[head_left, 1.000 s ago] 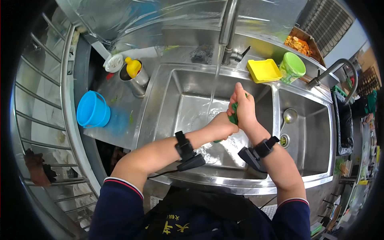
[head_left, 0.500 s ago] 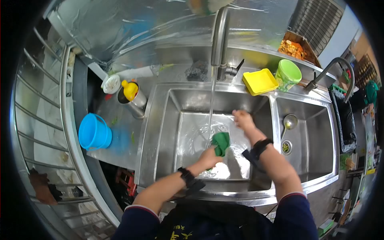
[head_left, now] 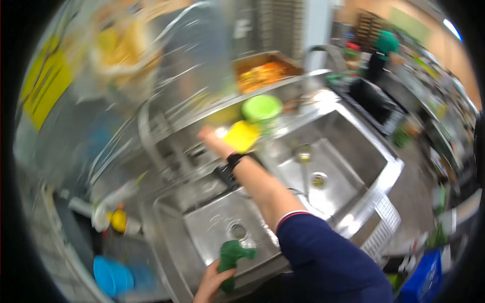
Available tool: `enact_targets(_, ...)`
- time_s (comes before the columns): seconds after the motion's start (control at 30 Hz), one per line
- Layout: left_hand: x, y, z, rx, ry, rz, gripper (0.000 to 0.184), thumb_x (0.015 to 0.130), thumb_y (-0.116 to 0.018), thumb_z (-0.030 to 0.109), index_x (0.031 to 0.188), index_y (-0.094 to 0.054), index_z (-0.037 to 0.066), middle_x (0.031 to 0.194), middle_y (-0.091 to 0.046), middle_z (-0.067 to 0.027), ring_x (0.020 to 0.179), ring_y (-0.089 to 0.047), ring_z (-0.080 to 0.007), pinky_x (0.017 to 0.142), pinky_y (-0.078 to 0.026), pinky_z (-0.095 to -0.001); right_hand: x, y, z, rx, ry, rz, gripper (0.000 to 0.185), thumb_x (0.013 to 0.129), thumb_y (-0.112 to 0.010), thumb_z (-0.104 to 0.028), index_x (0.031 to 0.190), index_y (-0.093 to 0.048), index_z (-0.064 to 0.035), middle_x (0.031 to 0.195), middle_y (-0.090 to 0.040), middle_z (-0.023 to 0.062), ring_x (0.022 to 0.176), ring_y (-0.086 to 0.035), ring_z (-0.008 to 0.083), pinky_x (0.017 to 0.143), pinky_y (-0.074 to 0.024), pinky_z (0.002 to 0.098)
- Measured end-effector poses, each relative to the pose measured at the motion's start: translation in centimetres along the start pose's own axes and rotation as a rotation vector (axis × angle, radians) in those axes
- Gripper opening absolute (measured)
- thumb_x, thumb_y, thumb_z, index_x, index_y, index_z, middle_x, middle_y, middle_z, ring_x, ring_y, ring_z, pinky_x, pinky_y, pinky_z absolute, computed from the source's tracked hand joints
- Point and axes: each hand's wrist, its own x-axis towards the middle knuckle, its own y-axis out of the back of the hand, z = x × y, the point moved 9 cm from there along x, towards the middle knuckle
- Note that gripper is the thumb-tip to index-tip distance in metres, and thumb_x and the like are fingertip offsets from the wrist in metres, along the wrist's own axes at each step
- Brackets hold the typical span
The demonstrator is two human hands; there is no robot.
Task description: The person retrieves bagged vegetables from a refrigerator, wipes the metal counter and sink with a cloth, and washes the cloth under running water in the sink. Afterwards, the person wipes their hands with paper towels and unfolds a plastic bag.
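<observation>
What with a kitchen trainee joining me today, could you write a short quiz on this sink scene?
1. Which hand holds the crumpled green cloth?
2. True or false: the long-handled metal ladle lies in the right-hand steel basin.
3. Which stands right beside the rectangular yellow plastic tray?
A) blue plastic bucket
B) round light-green plastic tub
C) crumpled green cloth

Key: 1. The left hand; 2. True; 3. B
</observation>
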Motion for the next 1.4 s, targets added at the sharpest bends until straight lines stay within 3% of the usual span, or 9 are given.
enact_targets(0.17,-4.1,-1.5,6.6,-0.303,-0.093,0.358,0.014,0.084,-0.054,0.014,0.097,-0.051,0.010,0.058,-0.050,0.0013,0.044,-0.044,-0.0062,0.038,-0.033,-0.0172,-18.6,0.5,-5.5,0.288,0.158,-0.421,0.059,0.081,-0.062,-0.034,0.126,-0.042,-0.0002,0.124,-0.049,0.0131,0.114,-0.046,0.0232,0.096,-0.0370,0.0330)
enact_targets(0.33,-1.6,-9.0,8.3,-0.780,-0.182,-0.405,0.059,0.084,-0.044,0.048,0.118,-0.040,0.001,0.086,-0.052,-0.0137,0.065,-0.051,-0.0214,0.054,-0.043,-0.0344,-34.3,3.2,-9.0,0.541,0.159,-0.590,0.070,0.083,-0.058,-0.040,0.136,-0.027,-0.0060,0.127,-0.043,0.0117,0.119,-0.038,0.0222,0.098,-0.0329,0.0339)
enact_targets(0.53,-3.5,-24.9,6.3,-0.855,0.107,-0.732,0.064,0.082,-0.048,0.053,0.121,-0.038,0.004,0.090,-0.052,-0.0168,0.053,-0.050,-0.0227,0.041,-0.039,-0.0329,-42.8,15.2,-5.9,0.675,0.247,-0.190,0.038,0.082,-0.062,-0.032,0.108,-0.050,-0.0068,0.092,-0.056,0.0030,0.089,-0.051,0.0112,0.081,-0.0413,0.0272)
enact_targets(0.63,-2.2,-33.3,4.1,-0.243,-0.067,-0.523,0.057,0.075,-0.067,0.014,0.121,-0.034,0.004,0.093,-0.052,-0.0162,0.056,-0.056,-0.0235,0.046,-0.046,-0.0309,-50.6,22.4,0.1,0.564,0.144,0.079,0.025,0.084,-0.060,-0.026,0.097,-0.048,-0.0089,0.087,-0.054,-0.0006,0.083,-0.048,0.0067,0.074,-0.0418,0.0247)
enact_targets(0.73,-2.1,-45.1,0.2,-0.064,-0.026,-0.614,0.047,0.071,-0.072,0.020,0.106,-0.048,0.002,0.078,-0.056,-0.0112,0.056,-0.057,-0.0216,0.044,-0.045,-0.0277,-59.3,29.4,6.7,0.907,0.006,0.359,0.019,0.085,-0.058,-0.020,0.095,-0.048,-0.0077,0.083,-0.052,-0.0023,0.079,-0.049,0.0073,0.072,-0.0412,0.0228)
enact_targets(0.9,-3.9,-62.3,-3.5,0.208,0.244,-0.774,0.042,0.072,-0.069,0.019,0.104,-0.049,0.002,0.072,-0.055,-0.0099,0.055,-0.055,-0.0203,0.046,-0.044,-0.0279,-72.6,45.1,8.1,0.132,0.082,0.705,0.025,0.082,-0.057,-0.026,0.091,-0.052,-0.0025,0.086,-0.051,0.0084,0.082,-0.053,0.0188,0.075,-0.0417,0.0300)
enact_targets(1.13,-13.0,-82.9,-2.0,-0.296,0.564,-1.273,0.040,0.080,-0.057,0.032,0.105,-0.051,0.001,0.098,-0.056,-0.0181,0.072,-0.058,-0.0249,0.048,-0.045,-0.0266,-82.2,57.9,11.7,1.018,0.293,0.454,0.090,0.071,-0.065,-0.053,0.136,-0.028,-0.0031,0.138,-0.029,0.0196,0.129,-0.028,0.0301,0.104,-0.0275,0.0426)
enact_targets(1.27,-14.5,-89.0,-3.9,-0.572,0.838,-1.638,0.040,0.078,-0.060,0.032,0.099,-0.050,-0.001,0.090,-0.056,-0.0185,0.063,-0.057,-0.0200,0.045,-0.041,-0.0237,-85.7,62.4,8.5,0.954,0.622,0.217,0.042,0.076,-0.069,-0.025,0.104,-0.046,-0.0030,0.105,-0.053,0.0157,0.095,-0.055,0.0237,0.082,-0.0454,0.0372)
enact_targets(1.4,-12.2,-94.3,-5.5,-0.249,0.743,-1.629,0.034,0.076,-0.062,0.030,0.091,-0.051,0.001,0.077,-0.055,-0.0121,0.056,-0.054,-0.0166,0.045,-0.039,-0.0229,-87.8,66.6,15.4,1.077,0.189,0.554,0.016,0.083,-0.059,-0.012,0.089,-0.046,-0.0072,0.083,-0.052,0.0057,0.072,-0.054,0.0151,0.063,-0.0459,0.0284)
